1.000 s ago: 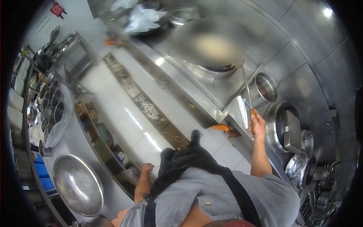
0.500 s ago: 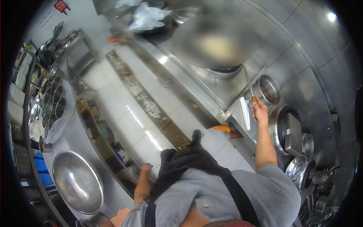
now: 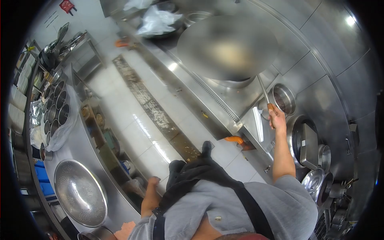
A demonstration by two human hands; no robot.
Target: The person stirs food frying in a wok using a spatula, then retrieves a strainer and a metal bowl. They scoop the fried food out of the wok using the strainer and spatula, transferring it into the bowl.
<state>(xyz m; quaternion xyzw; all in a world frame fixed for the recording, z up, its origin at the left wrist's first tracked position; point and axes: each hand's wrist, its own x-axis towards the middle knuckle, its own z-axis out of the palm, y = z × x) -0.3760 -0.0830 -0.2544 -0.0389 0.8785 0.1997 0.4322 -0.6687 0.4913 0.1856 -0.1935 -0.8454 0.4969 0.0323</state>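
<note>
My right hand (image 3: pixel 277 117) is closed around the wooden grip of a metal handle, which runs up to the rim of a large wok (image 3: pixel 192 52). The wok sits over a burner ring, and its inside is blurred, with a pale yellowish patch of food that I cannot make out. My left hand (image 3: pixel 153 181) hangs low beside the left counter, away from the wok. Its fingers are foreshortened and hidden from me. Close to my right hand are a metal pot (image 3: pixel 294 100) and a folded white cloth or paper (image 3: pixel 258 124).
On the left counter (image 3: pixel 120 200) lies a perforated metal colander (image 3: pixel 80 192), with several metal cups (image 3: pixel 64 114) in plastic beyond it. Metal lids (image 3: pixel 313 180) and pans stand at right. An orange pipe (image 3: pixel 235 139) sticks out below the stove's edge. A floor drain (image 3: pixel 154 112) runs between counters.
The wok has shifted slightly down and appears wider, covering more of the burner ring. My right hand has moved slightly with the handle. My left hand has dropped a little.
</note>
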